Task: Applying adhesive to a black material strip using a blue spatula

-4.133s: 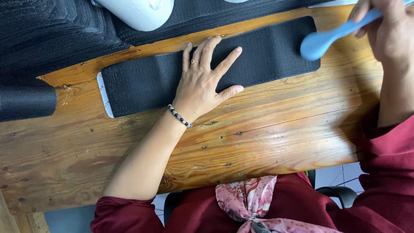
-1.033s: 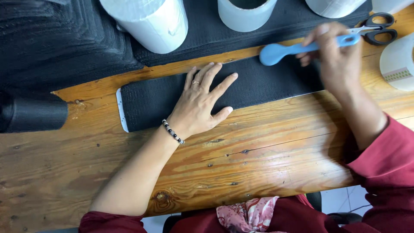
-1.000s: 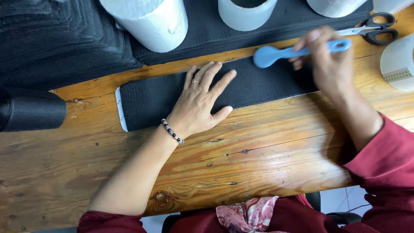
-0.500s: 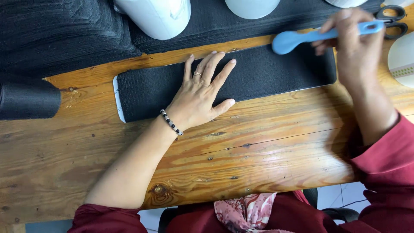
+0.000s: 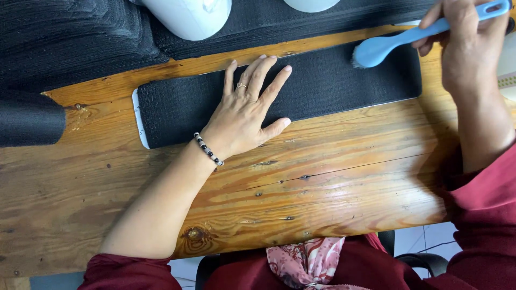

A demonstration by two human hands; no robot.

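A long black fabric strip (image 5: 333,86) with a white backing edge lies flat on the wooden table (image 5: 322,182). My left hand (image 5: 250,110) presses flat on the strip's middle, fingers spread, with a ring and a beaded bracelet. My right hand (image 5: 467,37) grips the handle of a light blue brush (image 5: 376,49). The brush head rests over the right part of the strip, bristles toward the fabric.
Stacks of black fabric (image 5: 70,37) fill the back left, and a black roll (image 5: 29,118) lies at the left edge. White cylindrical containers (image 5: 188,16) stand on the fabric at the back. The table's front edge runs just above my red sleeves.
The view has shifted, so the scissors seen at the back right are out of frame. My right hand has brought the brush head down onto the strip's right part. My left hand stays flat.
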